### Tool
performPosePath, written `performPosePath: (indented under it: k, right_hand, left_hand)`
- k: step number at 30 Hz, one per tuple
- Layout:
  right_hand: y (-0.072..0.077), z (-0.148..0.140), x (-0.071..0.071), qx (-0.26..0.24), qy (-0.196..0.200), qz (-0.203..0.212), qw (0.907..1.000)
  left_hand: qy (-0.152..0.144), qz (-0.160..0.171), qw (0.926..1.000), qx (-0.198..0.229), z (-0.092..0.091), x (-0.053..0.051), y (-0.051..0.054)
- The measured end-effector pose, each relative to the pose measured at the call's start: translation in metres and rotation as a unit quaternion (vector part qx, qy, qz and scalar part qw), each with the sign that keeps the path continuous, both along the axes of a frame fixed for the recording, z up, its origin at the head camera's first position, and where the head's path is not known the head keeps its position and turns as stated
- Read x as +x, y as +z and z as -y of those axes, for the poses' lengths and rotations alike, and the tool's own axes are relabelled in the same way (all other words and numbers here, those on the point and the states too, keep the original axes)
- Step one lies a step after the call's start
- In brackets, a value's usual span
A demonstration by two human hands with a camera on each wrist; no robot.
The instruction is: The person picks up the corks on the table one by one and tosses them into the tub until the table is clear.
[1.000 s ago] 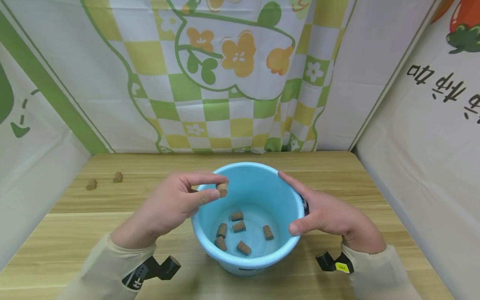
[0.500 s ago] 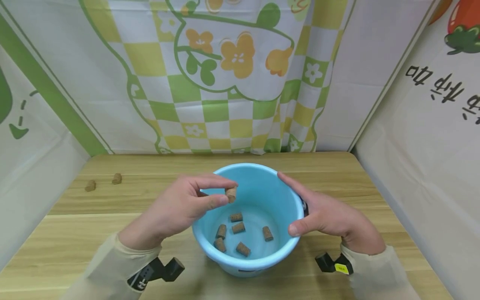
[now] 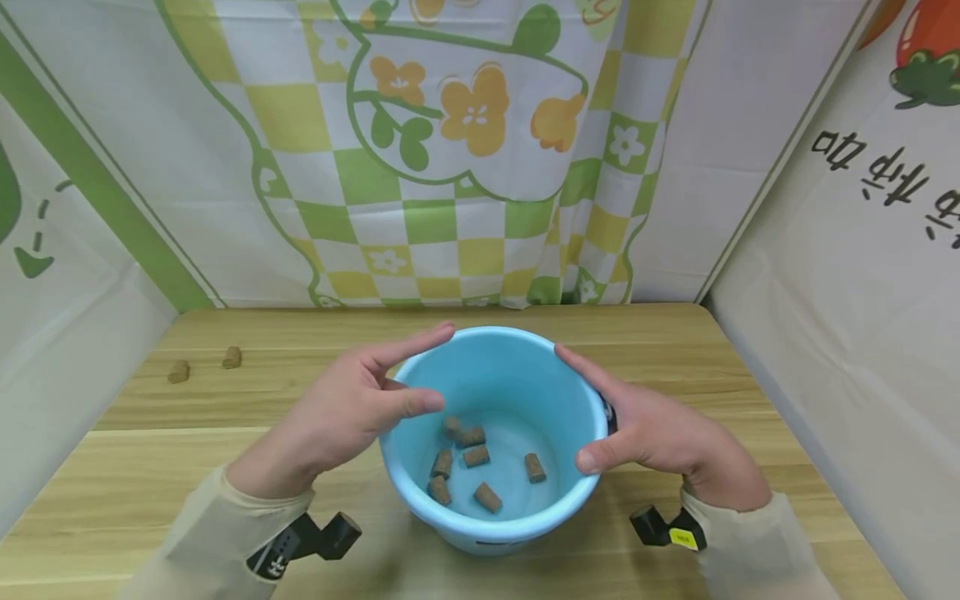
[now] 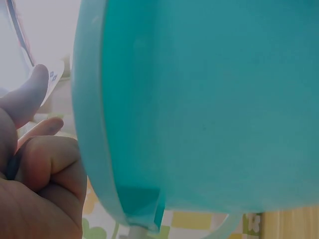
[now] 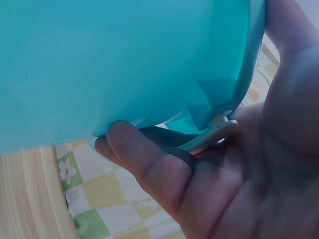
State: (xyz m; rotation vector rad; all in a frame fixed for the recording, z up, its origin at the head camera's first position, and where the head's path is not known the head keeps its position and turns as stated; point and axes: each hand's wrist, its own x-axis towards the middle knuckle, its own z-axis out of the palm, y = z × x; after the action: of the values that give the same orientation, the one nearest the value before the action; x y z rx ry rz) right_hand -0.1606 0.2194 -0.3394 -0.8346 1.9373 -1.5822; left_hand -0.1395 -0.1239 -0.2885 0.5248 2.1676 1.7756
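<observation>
A light blue bucket (image 3: 495, 527) stands upright on the table, with several corks (image 3: 476, 456) lying in it. Over the bucket's left rim my left hand (image 3: 345, 408) has its thumb and index finger spread apart, nothing between them; the left wrist view shows other fingers folded beside the rim. Just below the left thumb, inside the bucket, one cork (image 3: 452, 427) looks blurred. My right hand (image 3: 667, 433) holds the bucket at its right side, thumb over the rim. In the right wrist view, its fingers (image 5: 144, 154) curl against the outer wall near the handle (image 5: 212, 137).
Two loose corks, a nearer cork (image 3: 178, 372) and a farther cork (image 3: 232, 357), lie on the wooden table (image 3: 300, 329) at the far left. A patterned cloth (image 3: 457, 217) hangs behind the table. Side panels (image 3: 840, 333) border it.
My left thumb and index finger have parted and let go of a cork, which is now down inside the bucket. The left hand has drawn slightly left. My right hand has stayed put.
</observation>
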Motion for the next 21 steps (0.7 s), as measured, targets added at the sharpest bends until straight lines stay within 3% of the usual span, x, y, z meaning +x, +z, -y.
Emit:
performPosePath:
  k: [7, 16, 19, 21]
  right_hand:
    - [0.001, 0.000, 0.000, -0.002, 0.002, -0.005, 1.0000]
    - [0.001, 0.001, 0.001, -0.006, 0.004, -0.002, 1.0000]
    - [0.001, 0.001, 0.001, -0.007, 0.005, 0.000, 1.0000]
    - [0.001, 0.001, 0.001, -0.008, 0.005, 0.003, 1.0000]
  left_hand:
    - [0.011, -0.001, 0.9999, 0.008, 0.007, -0.002, -0.002]
    - [0.051, -0.016, 0.9980, 0.032, 0.022, -0.010, -0.006]
    - [0.080, -0.031, 0.9928, 0.084, 0.030, -0.017, -0.010]
    - [0.100, -0.044, 0.9849, 0.134, 0.038, -0.023, -0.014]
